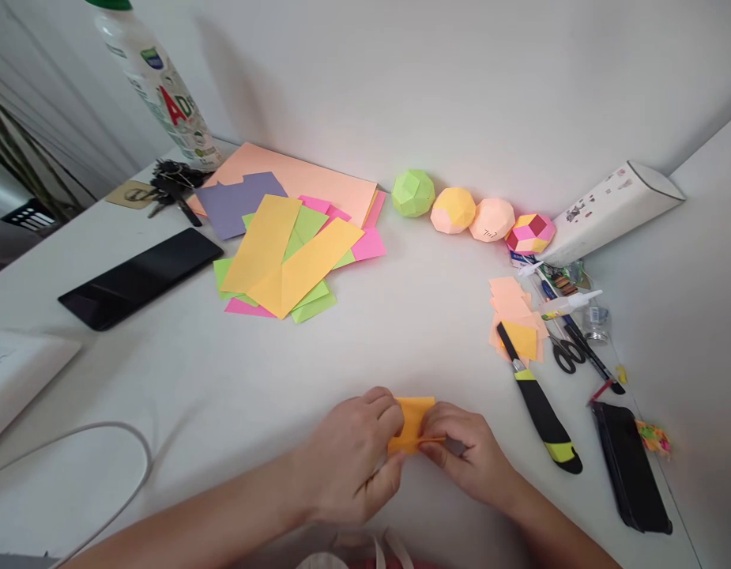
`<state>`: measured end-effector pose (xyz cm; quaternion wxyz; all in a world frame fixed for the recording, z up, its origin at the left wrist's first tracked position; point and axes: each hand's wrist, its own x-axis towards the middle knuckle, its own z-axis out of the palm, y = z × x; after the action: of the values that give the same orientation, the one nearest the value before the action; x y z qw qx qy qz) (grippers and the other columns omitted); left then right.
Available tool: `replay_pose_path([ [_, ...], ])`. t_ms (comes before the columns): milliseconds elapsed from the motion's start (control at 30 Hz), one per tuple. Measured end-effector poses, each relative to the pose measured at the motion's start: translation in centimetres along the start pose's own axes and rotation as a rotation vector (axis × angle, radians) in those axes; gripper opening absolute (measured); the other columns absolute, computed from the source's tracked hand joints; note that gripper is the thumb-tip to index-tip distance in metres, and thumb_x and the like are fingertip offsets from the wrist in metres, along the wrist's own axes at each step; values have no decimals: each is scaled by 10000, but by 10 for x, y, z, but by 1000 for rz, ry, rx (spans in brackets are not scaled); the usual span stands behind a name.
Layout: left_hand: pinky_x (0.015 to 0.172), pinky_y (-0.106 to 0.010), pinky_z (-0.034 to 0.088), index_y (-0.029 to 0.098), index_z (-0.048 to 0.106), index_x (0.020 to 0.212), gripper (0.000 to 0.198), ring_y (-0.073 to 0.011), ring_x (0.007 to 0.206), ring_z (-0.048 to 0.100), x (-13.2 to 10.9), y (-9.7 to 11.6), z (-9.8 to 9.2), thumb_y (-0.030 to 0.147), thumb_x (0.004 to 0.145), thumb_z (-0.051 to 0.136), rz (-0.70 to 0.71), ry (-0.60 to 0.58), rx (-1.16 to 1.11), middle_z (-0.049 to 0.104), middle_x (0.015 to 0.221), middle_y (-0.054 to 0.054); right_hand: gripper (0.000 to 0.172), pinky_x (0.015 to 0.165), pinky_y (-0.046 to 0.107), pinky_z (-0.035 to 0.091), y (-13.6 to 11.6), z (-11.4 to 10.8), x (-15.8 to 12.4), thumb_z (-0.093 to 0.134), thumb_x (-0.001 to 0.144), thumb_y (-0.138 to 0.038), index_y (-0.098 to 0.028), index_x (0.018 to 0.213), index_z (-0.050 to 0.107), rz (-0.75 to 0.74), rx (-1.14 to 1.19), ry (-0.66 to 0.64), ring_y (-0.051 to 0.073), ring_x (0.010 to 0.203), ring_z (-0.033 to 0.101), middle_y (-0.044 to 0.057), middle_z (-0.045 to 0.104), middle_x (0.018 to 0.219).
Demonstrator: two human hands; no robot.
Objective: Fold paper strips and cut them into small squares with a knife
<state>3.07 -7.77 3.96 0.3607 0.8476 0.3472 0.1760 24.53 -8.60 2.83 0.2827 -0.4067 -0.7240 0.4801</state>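
Observation:
An orange-yellow piece of paper is between my hands near the front of the table, its lower edge folded over. My left hand grips its left side, with the fingers curled and the tips partly hidden. On the right side, my right hand pinches the folded edge between thumb and fingers. To the right lies a knife with a black and lime handle, its upper end over a stack of peach paper pieces.
Coloured paper strips are piled at back left, near a black phone, keys and a bottle. Several paper polyhedra line the wall. Scissors, pens and a black case lie right. A white cable loops at left.

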Motion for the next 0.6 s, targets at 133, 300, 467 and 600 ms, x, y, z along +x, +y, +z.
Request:
replay_pose_path([
  [133,692,-350,474,187,457,803,143,-220,813,526,1,-2,5,255,900,376,-44,41,-9,569,829,-73,161,654,310,494,-1,0,0,553,882,-261,-200,749,621,43,6,15,160,680,580,34,630,715],
  [300,705,-361,491,177,467,832,149,-214,829,532,3,-3,10,188,919,346,-38,60,11,585,845,-74,180,659,308,487,-1,2,1,556,877,-263,-196,721,614,91,34,55,157,664,568,30,626,695],
  [467,736,-364,496,168,488,827,228,-208,850,536,3,-5,12,148,948,296,-29,56,55,588,857,-71,163,675,310,487,-2,3,2,573,865,-260,-199,724,626,116,45,71,160,671,570,27,633,697],
  [600,740,-363,494,164,485,827,234,-205,842,532,3,-4,12,143,954,289,-35,53,70,585,863,-72,181,655,291,480,-5,1,-4,546,882,-277,-190,745,627,215,49,114,169,696,584,35,632,739],
])
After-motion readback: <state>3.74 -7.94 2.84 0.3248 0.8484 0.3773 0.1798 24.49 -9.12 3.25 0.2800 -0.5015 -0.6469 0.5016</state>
